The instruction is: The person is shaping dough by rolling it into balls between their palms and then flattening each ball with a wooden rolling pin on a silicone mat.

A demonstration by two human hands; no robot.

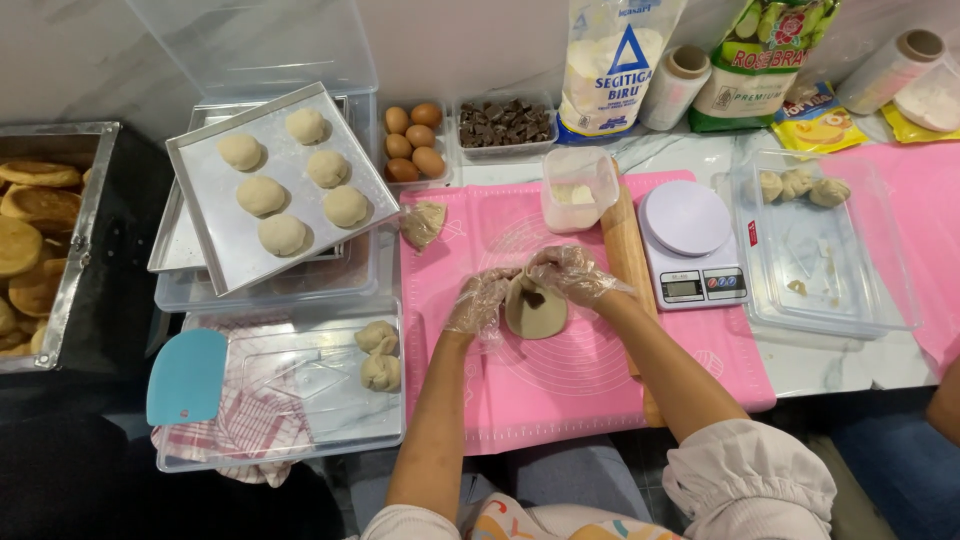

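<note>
— What have your hands got?

— My left hand [480, 303] and right hand [572, 274], both in thin plastic gloves, are curled partway round a flat dough round [536, 310] with a dark bit of filling [534, 297] at its top edge. It sits low over the pink mat [560, 390] on the bench [820, 365], just in front of me.

— What might go wrong?

— I think the dough could tear if I pinch too hard, or the filling could slip out where the edge gapes. The loose gloves could stick to it too.

— And around you?

— Two dough knots [379, 355] in a clear tray lid on my left, beside a blue scraper [187, 376]. The rolling pin [627, 250] lies just beside my right wrist, so I could knock it. Farther off are the scale [690, 245], a metal tray [215, 235] of shaped balls, eggs [413, 142] and chocolate pieces [504, 123].
</note>
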